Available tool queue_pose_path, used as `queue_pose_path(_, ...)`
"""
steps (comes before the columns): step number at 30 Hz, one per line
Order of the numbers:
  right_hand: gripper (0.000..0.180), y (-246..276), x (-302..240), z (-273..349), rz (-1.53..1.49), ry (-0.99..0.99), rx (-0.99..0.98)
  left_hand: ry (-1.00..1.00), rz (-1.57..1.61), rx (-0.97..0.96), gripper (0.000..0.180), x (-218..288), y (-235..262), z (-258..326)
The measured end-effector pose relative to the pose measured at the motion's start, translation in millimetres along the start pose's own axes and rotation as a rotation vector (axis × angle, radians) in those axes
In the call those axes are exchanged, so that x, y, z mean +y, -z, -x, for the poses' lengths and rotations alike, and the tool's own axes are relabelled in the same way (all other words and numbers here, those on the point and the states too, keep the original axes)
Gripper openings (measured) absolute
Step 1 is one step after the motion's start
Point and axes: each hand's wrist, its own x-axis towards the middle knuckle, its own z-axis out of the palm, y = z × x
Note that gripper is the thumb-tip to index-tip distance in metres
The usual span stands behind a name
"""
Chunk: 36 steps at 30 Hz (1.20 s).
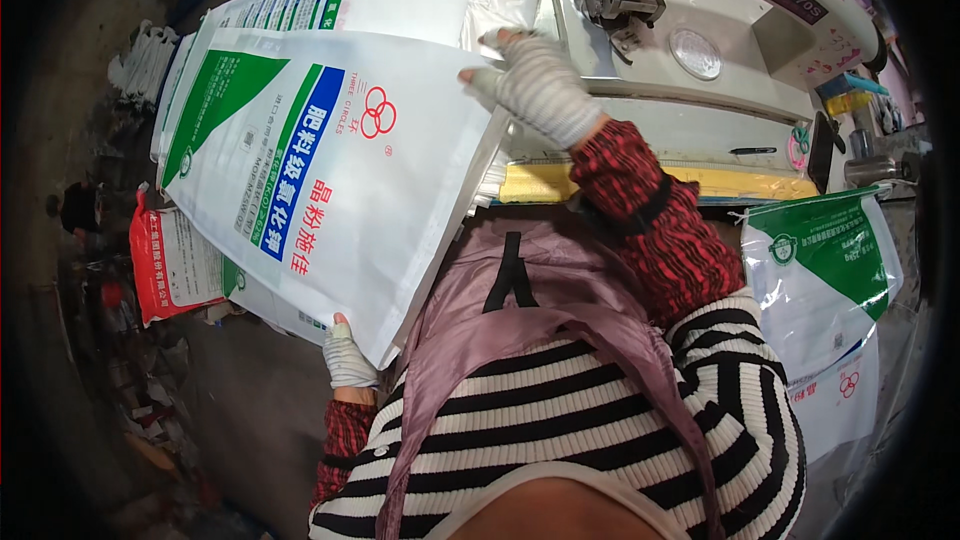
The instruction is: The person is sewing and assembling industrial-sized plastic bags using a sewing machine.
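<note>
A white woven plastic sack [400, 190] with green, blue and red print lies slanted across the left of the head view, on top of other sacks. My left hand [350, 358], in a pale fingertipless glove, grips its lower near corner. The thumb lies on top and the other fingers are hidden underneath. My right hand [540, 85], gloved the same way, is over the sack's upper right corner. Its thumb and fingers are spread apart, the thumb over the sack's edge. I cannot tell whether it touches the plastic.
A sewing machine [740, 20] stands at the back right on a pale table with a yellow front strip [540, 183]. Another printed sack [820, 250] hangs at the right. A red-edged sack [160, 260] lies at the left, near a white bundle [150, 62].
</note>
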Motion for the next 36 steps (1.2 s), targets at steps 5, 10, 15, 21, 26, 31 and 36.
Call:
queue_pose_path(5,0.046,-39,17,1,0.032,-0.261,-0.488,-0.012,0.013,0.062,0.054,1,2,-3)
queue_pose_path(10,0.042,-53,34,4,-0.015,-0.227,-0.413,0.064,0.173,-0.015,0.055,2,-1,1)
queue_pose_path(15,0.043,-39,48,56,-0.436,-0.211,0.22,0.218,0.44,-0.198,0.065,-5,-11,22)
queue_pose_path(21,0.015,-36,18,115,-0.068,0.472,0.188,0.259,0.233,-0.336,0.057,-9,-3,22)
queue_pose_path(26,0.034,-68,-18,50,-0.039,0.265,-0.584,0.182,-0.328,-0.109,0.035,-3,10,14)
queue_pose_path(31,0.027,-87,-16,21,-0.074,0.177,-0.569,0.099,-0.446,-0.081,0.029,-9,5,22)
queue_pose_path(36,0.021,-62,-10,50,-0.396,0.145,-0.405,-0.088,0.191,-0.128,0.036,-32,0,25)
